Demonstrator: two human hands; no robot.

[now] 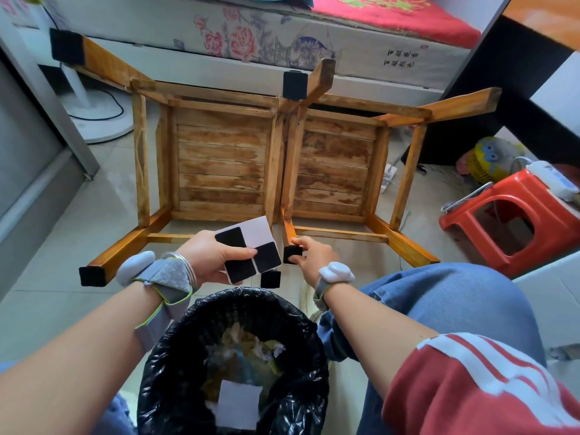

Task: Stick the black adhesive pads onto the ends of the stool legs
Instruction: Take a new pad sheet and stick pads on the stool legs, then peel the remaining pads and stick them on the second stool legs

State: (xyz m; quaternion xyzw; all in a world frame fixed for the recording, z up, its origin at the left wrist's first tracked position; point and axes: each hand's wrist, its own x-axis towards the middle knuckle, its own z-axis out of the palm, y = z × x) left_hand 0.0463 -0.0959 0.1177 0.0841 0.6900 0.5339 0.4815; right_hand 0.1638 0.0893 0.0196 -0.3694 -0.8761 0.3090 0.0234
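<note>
Hands over two upturned wooden stools [219,158] | right hand [309,257] pinches black adhesive pad [292,254] onto near leg end [288,232] | left hand [216,257] grips pad sheet [251,251] with three pads left | risk: light, off-centre pressing could leave pad skewed or peeling.

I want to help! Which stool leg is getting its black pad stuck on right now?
Find the two wooden stools lying upside down on the floor. On the right stool, take the near leg beside the other stool. Unlike its neighbours, the right hand is pinching a black pad onto its end.
</note>
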